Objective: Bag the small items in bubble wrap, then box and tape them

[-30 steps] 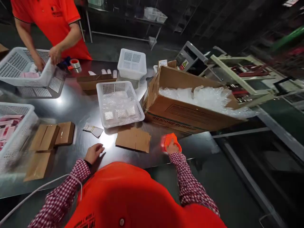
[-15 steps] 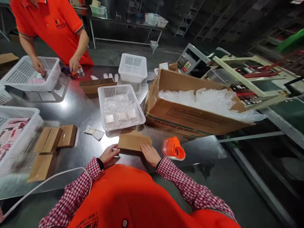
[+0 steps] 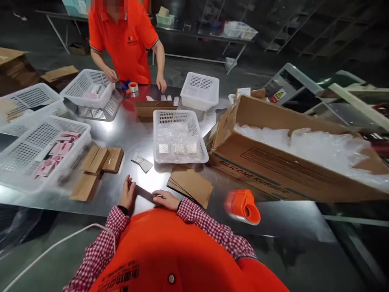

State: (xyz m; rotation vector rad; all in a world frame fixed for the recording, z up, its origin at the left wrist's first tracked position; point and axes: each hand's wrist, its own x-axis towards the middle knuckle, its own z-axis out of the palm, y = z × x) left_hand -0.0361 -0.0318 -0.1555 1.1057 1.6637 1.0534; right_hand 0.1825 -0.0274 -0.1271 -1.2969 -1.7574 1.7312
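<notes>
Near the table's front edge, a brown cardboard piece (image 3: 144,193) is held between my hands, seen mostly edge-on and dark. My left hand (image 3: 127,194) grips its left end, thumb against it. The fingers of my right hand (image 3: 165,199) are closed on its right end. Just right of my right hand lies a slightly fanned stack of flat cardboard sheets (image 3: 191,183). A small printed paper slip (image 3: 142,162) lies beyond my hands. Behind the stack stands a white basket (image 3: 158,142) holding clear bubble-wrapped packs.
An orange tape dispenser (image 3: 243,206) stands right of the sheets. A large carton (image 3: 258,162) filled with clear plastic bags takes up the right side. Folded cardboard boxes (image 3: 95,159) and a basket with pink packets (image 3: 86,129) are at left. A co-worker (image 3: 124,44) stands across the table.
A cardboard piece has come off the stack and moved left between my hands. The view has swung left. The co-worker's hands have moved apart from the blue-and-orange tool.
</notes>
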